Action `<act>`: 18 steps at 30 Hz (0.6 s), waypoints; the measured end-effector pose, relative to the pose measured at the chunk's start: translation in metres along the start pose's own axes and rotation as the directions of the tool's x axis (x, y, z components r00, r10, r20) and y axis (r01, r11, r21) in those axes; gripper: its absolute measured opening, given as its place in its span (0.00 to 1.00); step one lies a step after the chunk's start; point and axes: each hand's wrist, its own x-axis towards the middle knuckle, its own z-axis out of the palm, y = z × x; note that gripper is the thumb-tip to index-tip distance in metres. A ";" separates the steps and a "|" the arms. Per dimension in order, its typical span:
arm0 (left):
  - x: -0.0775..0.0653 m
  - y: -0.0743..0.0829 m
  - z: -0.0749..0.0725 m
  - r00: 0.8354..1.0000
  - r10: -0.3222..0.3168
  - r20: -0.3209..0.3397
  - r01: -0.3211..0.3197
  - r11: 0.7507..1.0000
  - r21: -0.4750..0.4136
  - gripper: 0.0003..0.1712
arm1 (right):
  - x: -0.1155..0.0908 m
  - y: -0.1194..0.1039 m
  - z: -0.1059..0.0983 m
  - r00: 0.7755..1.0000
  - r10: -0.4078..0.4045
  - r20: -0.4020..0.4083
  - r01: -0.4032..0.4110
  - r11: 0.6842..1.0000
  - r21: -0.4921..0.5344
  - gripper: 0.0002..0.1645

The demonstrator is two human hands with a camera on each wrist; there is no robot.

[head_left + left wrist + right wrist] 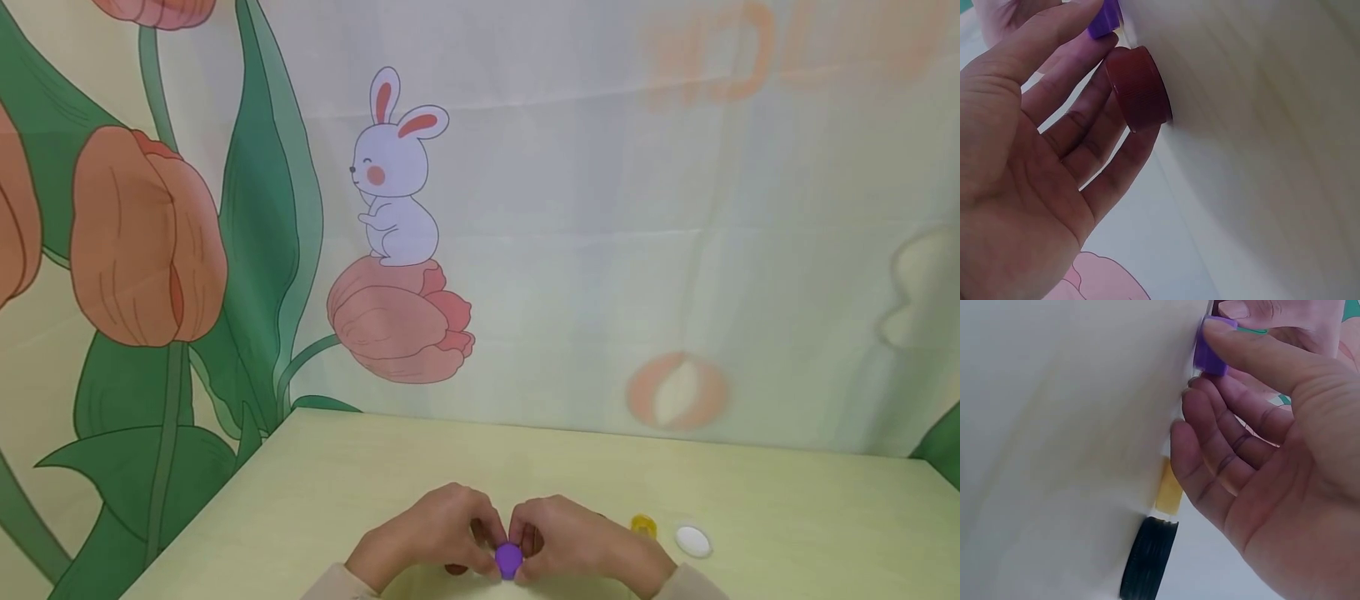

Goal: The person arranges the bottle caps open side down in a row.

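Note:
A small purple bottle cap (508, 560) sits at the table's near side, between my two hands. My left hand (450, 529) pinches it from the left with thumb and index finger. From the right, my right hand (566, 533) does the same; in the right wrist view its thumb lies along the purple cap (1211, 359). A dark red round cap (1141, 89) stands on the table by the left hand's other fingers, overlapping them in the left wrist view. Most of that red cap (456, 570) is hidden under the left hand in the head view.
Right of the right wrist are a yellow cap (643, 526) and a white oval lid (693, 541). The right wrist view shows a black ridged cap (1149, 557) beside the yellow one. Behind the pale table (360, 450) hangs a printed cloth (540, 208) with tulips and a rabbit.

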 end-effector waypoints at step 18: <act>-0.001 0.003 0.001 1.000 0.020 -0.005 -0.019 0.994 0.109 0.12 | -0.001 0.002 0.001 1.000 -0.008 0.000 0.008 1.000 0.002 0.16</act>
